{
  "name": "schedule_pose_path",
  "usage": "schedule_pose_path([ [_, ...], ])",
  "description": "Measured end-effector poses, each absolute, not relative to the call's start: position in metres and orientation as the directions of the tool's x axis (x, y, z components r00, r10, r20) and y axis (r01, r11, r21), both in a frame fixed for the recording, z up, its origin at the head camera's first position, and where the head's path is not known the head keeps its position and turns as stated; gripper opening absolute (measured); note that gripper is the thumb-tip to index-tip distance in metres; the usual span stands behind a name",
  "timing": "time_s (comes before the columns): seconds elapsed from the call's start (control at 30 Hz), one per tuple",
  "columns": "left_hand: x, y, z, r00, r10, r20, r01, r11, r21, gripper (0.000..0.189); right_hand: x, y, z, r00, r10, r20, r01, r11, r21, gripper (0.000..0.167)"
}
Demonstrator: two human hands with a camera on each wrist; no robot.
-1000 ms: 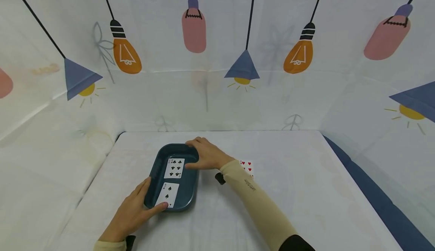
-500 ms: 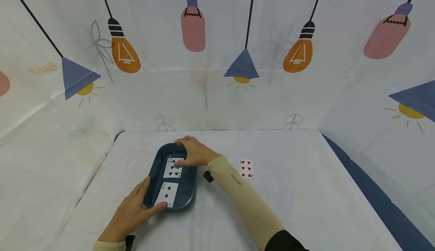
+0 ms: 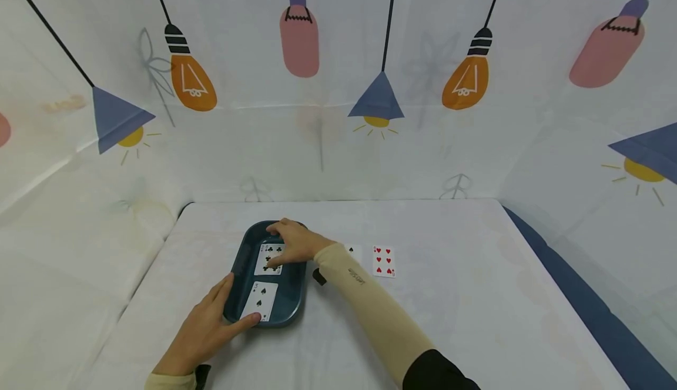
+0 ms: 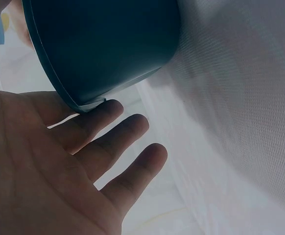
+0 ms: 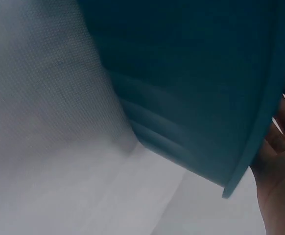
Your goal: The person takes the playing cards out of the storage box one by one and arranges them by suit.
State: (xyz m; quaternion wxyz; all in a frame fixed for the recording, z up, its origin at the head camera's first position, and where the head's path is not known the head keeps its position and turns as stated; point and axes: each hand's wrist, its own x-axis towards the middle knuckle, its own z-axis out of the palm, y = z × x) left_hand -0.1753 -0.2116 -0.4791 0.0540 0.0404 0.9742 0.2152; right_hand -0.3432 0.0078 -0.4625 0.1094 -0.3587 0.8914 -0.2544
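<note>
A dark teal tray lies on the white-covered table, holding two playing cards. My left hand holds its near left corner, thumb over the front rim at the lower edge of a spades card, fingers along the outer left side. In the left wrist view the fingers stretch past the rim. My right hand reaches over the tray's right rim, thumb and fingers spread above a six of clubs, with the thumb tip overlapping the card. The right wrist view shows that hand behind the tray's side wall.
A six of hearts lies face up on the table right of the tray. Beside it another card with a black pip is partly hidden by the right sleeve. A lamp-print sheet hangs behind the table.
My right hand has moved left from the tray's right rim to over the six of clubs, uncovering the six of hearts and part of the card beside it. My left hand stays in place.
</note>
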Motion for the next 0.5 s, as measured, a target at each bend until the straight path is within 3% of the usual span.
schedule_pose_path([
  [0.33,-0.176,-0.213,-0.480,-0.989,0.096,-0.110,0.043,0.909,0.414,0.120,-0.337,-0.001,-0.474,-0.740,-0.670,-0.052,-0.619,0.711,-0.334,0.089],
  [0.5,-0.175,-0.212,-0.482,-0.992,0.103,-0.070,0.064,0.905,0.421,0.119,-0.337,0.000,-0.480,-0.736,-0.677,-0.030,-0.664,0.730,-0.162,0.092],
])
